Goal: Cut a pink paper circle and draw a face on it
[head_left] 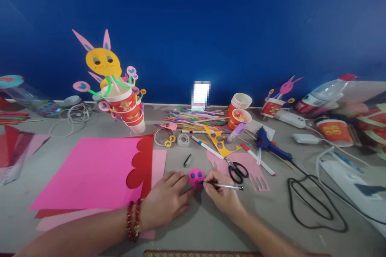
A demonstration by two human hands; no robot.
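Observation:
A small round pink paper face [196, 177] with two purple eye spots lies flat on the grey table. My left hand [169, 198] rests beside it, fingers loosely spread, their tips touching or close to its left edge. In my right hand [221, 192] is a slim pen [230, 186], pinched between the fingers, with its tip at the lower part of the face. A black pen cap [187, 160] lies just above the face. Black-handled scissors [238, 171] sit to the right of it, partly over pink paper scraps [256, 170].
Pink sheets [87, 172] lie at left, near decorated cups [125, 104]. Behind are coloured sticks [193, 119], tape [183, 139] and stacked cups [238, 102]. At right are a blue glue gun [273, 144], its looped cable and a white power strip [350, 184].

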